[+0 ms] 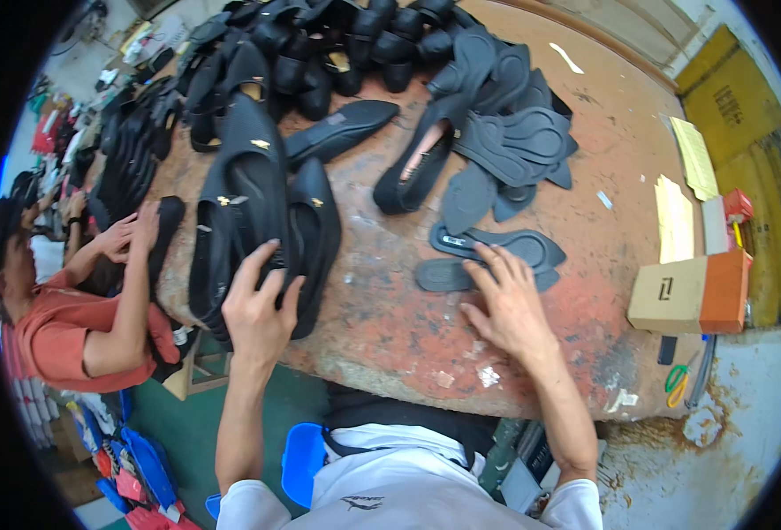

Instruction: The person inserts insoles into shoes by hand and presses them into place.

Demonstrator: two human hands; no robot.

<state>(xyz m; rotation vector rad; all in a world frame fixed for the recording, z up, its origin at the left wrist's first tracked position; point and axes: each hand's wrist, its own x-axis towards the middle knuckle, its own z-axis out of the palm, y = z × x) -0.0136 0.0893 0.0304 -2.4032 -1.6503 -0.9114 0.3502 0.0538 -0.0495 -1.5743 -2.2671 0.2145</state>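
My left hand [260, 309] reaches into a cluster of black pointed flat shoes with small gold ornaments. Its fingertips touch the heel end of the long middle shoe [260, 177], fingers and thumb apart. Beside that hand, on its right, lies another black flat shoe [317, 221]. My right hand [512, 305] rests with spread fingers on a dark grey insole [536, 247], which has a pale label at its heel. A second insole [442, 275] lies partly under it. Just beyond are a black shoe with a pinkish lining [421, 159] and a fanned pile of insoles [510, 141].
Many black shoes [311, 44] crowd the table's far side. A cardboard box [669, 296], yellow papers [673, 221] and green-and-orange-handled scissors [676, 385] lie at the right. At the left, a person in an orange shirt [90, 331] works with both hands on a black shoe.
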